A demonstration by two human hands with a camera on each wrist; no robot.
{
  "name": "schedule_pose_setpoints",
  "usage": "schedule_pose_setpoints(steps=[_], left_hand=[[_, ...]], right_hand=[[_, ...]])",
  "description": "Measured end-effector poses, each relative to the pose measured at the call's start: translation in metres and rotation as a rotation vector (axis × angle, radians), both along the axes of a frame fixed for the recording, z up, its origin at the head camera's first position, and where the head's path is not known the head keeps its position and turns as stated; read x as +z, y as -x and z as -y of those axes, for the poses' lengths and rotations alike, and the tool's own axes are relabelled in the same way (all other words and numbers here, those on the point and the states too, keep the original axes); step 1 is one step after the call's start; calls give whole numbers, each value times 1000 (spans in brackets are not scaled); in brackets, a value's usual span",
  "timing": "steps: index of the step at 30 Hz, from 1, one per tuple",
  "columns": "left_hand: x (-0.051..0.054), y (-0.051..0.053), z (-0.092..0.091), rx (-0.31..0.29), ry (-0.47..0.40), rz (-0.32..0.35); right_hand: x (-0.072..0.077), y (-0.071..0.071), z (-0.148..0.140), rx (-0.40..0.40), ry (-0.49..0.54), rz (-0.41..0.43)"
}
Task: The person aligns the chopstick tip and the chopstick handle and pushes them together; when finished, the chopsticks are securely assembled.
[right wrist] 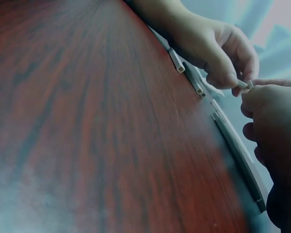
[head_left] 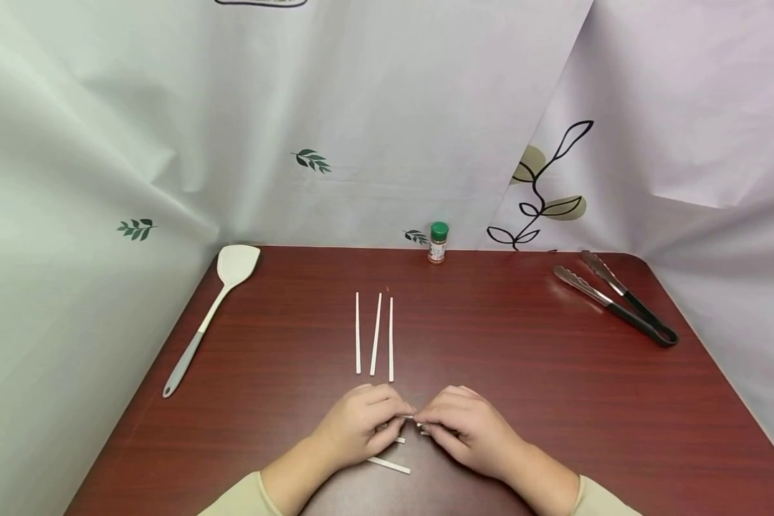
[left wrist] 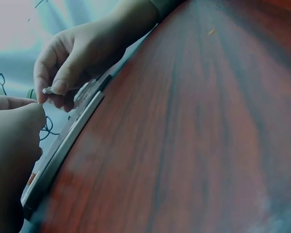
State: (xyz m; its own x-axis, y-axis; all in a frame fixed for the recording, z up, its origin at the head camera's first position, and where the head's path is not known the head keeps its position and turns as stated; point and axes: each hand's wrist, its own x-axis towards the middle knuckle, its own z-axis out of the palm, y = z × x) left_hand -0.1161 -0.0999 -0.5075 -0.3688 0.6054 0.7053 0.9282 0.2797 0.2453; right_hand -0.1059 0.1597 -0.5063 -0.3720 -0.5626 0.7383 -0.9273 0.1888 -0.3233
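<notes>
My left hand [head_left: 365,424] and right hand [head_left: 467,426] meet low over the near middle of the table, fingertips almost touching. Each pinches a white chopstick [right wrist: 243,85] between thumb and fingers; whether it is one stick or two broken pieces I cannot tell. A short end [left wrist: 47,90] pokes out of the right hand's pinch in the left wrist view. Beneath the hands lie more white sticks, one [head_left: 390,466] slanting out under the left palm, their other ends hidden. Beyond the hands, three white chopsticks [head_left: 390,340] lie side by side, pointing away.
A white spatula with a grey handle [head_left: 235,266] lies along the left edge. Metal tongs with black handles [head_left: 633,315] rest spread at the right. A green-capped spice jar [head_left: 437,244] stands at the back edge, before the hanging white cloth [head_left: 387,129].
</notes>
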Motion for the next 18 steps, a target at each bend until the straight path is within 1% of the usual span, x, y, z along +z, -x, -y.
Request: schedule_pose_setpoints(steps=[3, 5, 13, 18], left_hand=[[0, -2, -1, 24, 7, -26], [1, -2, -2, 31, -1, -28], [1, -2, -2, 25, -12, 15], [1, -3, -2, 24, -7, 21]], right_hand=[[1, 0, 0, -3, 6, -5], [1, 0, 1, -13, 9, -7], [0, -2, 1, -53, 19, 0], [0, -3, 1, -69, -2, -1]])
